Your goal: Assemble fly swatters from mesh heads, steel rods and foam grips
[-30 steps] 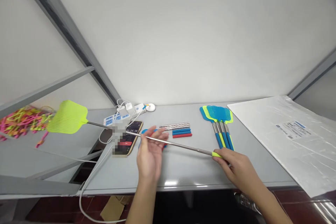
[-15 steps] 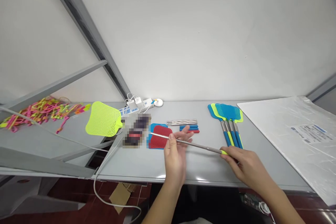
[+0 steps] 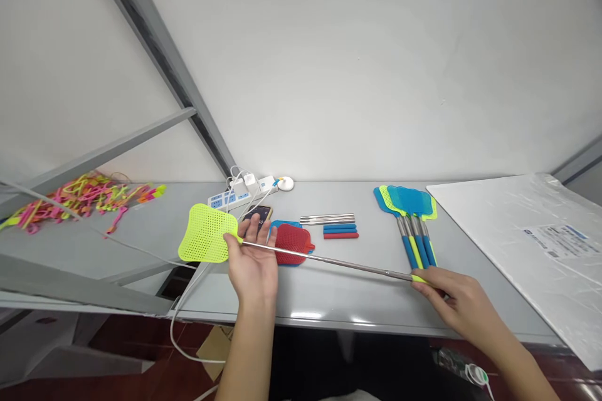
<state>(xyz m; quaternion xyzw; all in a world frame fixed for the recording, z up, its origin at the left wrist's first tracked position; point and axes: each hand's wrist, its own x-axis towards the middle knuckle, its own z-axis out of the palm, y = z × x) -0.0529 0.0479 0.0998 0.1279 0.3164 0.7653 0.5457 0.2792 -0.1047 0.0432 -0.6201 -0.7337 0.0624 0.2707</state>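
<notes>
Left hand (image 3: 256, 269) now by the neck of one yellow swatter (image 3: 207, 235), earlier mid-rod; fingers spread. Right hand (image 3: 458, 297) closed on its handle (image 3: 418, 278), above table (image 3: 348, 301). Two blue tubes (image 3: 339, 227), one red tube (image 3: 341, 236).

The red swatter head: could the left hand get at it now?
Probably yes: the red swatter head lies near the open left hand, though the held yellow swatter's rod crosses that hand and passes in front.

The left hand (image 3: 256, 272) and right hand (image 3: 463, 304) are bare, like the slim forearms (image 3: 249, 344) at lower centre and lower right.
</notes>
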